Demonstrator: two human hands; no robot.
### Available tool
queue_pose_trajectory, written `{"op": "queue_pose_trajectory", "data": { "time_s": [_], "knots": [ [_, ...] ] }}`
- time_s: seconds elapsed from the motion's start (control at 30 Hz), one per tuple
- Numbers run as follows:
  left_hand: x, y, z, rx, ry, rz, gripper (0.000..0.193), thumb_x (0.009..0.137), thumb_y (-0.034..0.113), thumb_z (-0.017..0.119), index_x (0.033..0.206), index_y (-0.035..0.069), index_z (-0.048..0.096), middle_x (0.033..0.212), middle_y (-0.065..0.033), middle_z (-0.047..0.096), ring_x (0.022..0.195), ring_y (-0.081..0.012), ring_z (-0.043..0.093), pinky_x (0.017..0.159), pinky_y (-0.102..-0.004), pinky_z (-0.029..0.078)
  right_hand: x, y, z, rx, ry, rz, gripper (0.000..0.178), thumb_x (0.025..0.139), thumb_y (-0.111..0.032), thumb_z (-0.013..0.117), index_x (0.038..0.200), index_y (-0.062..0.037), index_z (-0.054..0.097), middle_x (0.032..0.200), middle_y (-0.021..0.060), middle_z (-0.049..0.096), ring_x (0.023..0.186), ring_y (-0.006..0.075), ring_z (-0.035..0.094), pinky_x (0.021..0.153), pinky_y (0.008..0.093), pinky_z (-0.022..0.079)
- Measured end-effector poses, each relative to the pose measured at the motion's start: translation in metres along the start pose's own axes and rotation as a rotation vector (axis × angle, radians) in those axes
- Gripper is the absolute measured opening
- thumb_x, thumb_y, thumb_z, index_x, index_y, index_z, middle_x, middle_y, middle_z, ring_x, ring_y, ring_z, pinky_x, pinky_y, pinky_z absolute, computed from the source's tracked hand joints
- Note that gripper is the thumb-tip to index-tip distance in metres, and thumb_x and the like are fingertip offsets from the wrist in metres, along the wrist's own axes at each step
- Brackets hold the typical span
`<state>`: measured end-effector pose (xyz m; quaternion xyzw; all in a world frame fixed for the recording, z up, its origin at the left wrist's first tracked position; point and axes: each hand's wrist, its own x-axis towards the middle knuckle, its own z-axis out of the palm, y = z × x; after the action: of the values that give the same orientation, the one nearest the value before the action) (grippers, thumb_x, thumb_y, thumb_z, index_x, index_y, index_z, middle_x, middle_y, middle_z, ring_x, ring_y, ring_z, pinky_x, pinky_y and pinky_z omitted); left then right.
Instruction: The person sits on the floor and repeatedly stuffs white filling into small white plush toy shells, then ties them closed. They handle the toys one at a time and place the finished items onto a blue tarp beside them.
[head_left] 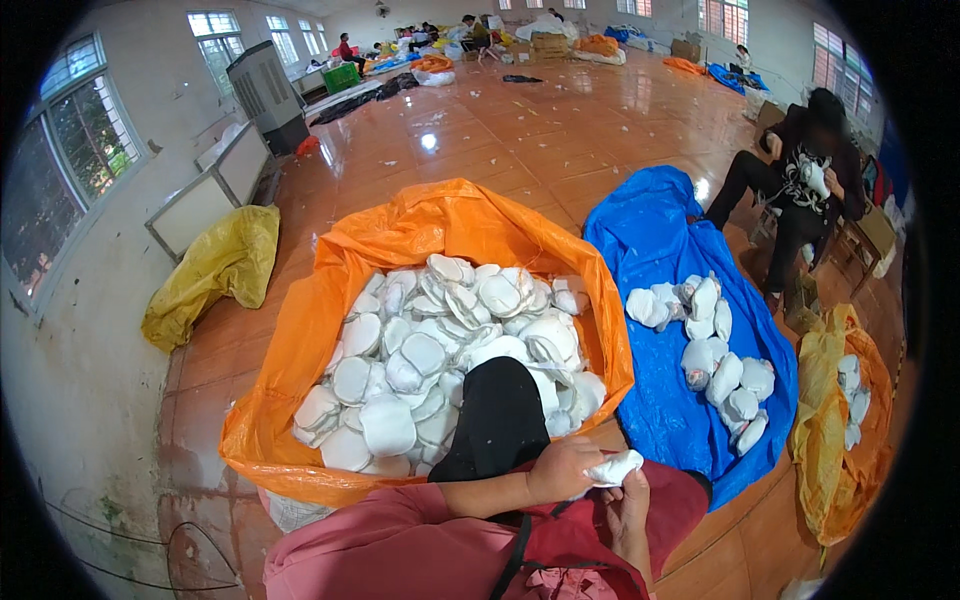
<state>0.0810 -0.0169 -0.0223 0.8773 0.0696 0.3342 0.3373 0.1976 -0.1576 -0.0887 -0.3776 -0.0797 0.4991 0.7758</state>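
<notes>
Over my lap, my left hand (560,472) pinches one side of a small white padded cloth piece (615,467). Its other end is between the fingers of my right hand (629,505), just below and to the right. Folded or bunched up, the piece hides part of its own shape. In front of me an orange sack (290,370) lies rolled open, filled with a heap of flat, rounded white pads (388,425). To the right, a blue sack (640,215) carries several plumper white bundles (740,404), some with greyish or pinkish patches.
A yellow sack (225,262) slumps by the left wall. At the right edge sits a yellow-orange sack (825,450) with more white pieces. A co-worker (815,180) sits at the right, holding a white piece. A grey air cooler (268,95) stands behind; other people work far back.
</notes>
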Motion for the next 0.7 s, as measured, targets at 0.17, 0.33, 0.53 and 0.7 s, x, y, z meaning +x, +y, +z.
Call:
{"op": "queue_pose_trajectory", "data": {
  "time_s": [0.17,0.33,0.53,0.7],
  "knots": [
    [-0.001,0.009,0.007,-0.037,-0.017,-0.225,0.036,0.074,0.031,0.078,0.068,0.003,0.057,0.067,-0.0141,0.056,0.066,-0.0337,0.059,0.059,-0.0414,0.045,-0.004,0.003,0.004,0.024,0.122,-0.053,0.024,0.096,-0.030,0.057,0.094,-0.0064,0.059,0.074,-0.0025,0.056,0.054,0.0055,0.041,0.048,0.0217,0.034],
    [0.005,0.000,0.004,-0.080,0.112,-0.519,0.042,0.079,0.036,0.076,0.077,-0.003,0.061,0.071,-0.0219,0.060,0.065,-0.0338,0.062,0.058,-0.0395,0.047,0.002,0.015,-0.024,-0.235,0.032,0.002,0.029,0.088,-0.006,0.059,0.117,0.0011,0.060,0.113,0.0079,0.063,0.103,0.0193,0.059,0.094,0.0335,0.045],
    [0.001,-0.010,0.001,-0.082,0.138,-0.639,0.037,0.081,0.032,0.075,0.080,-0.003,0.063,0.070,-0.0208,0.061,0.064,-0.0294,0.064,0.058,-0.0367,0.048,-0.003,0.016,0.008,-0.127,-0.008,0.003,0.027,0.086,-0.006,0.065,0.112,0.0007,0.061,0.112,0.0061,0.061,0.103,0.0191,0.057,0.097,0.0338,0.041],
    [-0.003,-0.039,0.005,-0.241,0.179,-0.676,0.045,0.081,0.041,0.073,0.089,-0.003,0.064,0.078,-0.0207,0.065,0.070,-0.0316,0.066,0.063,-0.0380,0.050,0.003,0.032,-0.020,-0.296,-0.062,-0.196,0.014,0.088,-0.008,0.064,0.100,-0.0006,0.062,0.105,0.0061,0.064,0.095,0.0156,0.058,0.089,0.0320,0.044]
  ]
}}
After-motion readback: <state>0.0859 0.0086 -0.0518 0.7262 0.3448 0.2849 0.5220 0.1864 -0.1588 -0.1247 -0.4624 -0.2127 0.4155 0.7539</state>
